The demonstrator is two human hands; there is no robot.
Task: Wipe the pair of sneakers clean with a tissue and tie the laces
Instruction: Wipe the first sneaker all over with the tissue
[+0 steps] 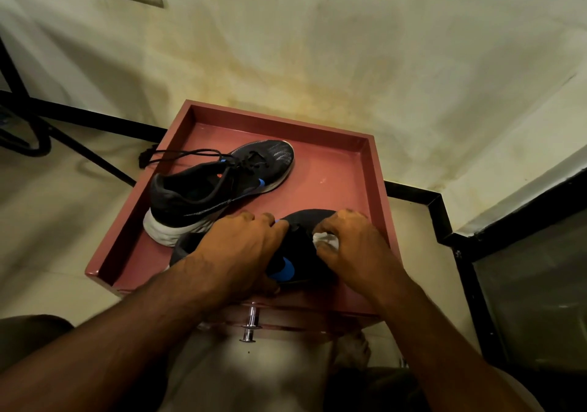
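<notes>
Two sneakers: both are sitting inside a pink tray-topped stand [378, 170], one behind the other.
Far sneaker [219, 186]: black knit upper with a white sole and a blue mark on its side; it is lying across the back-left part of the tray with its toe pointing right and its heel at the left wall.
Laces [178, 155]: black and untied; they are trailing from the far sneaker over the tray's left rim, ending in a bunch just outside it.
Near sneaker [301, 253]: black with a blue patch on its side; it is resting at the front of the tray, just in front of the far one and largely covered by both hands.
Left hand [241, 249]: its fingers are curling over the top of the near sneaker, gripping it from the left, with the thumb reaching under the near edge.
Right hand [349, 246]: its fingers are curling around a white tissue and pressing it against the sneaker's right side.
Tissue [324, 239]: crumpled; only a small white part is showing between the right thumb and fingers.
Stand front: a metal knob [251, 327] is protruding below the tray's near edge.
Surroundings: a stained pale wall [317, 46] is rising behind the tray, and black skirting [413, 194] is running along its base.
</notes>
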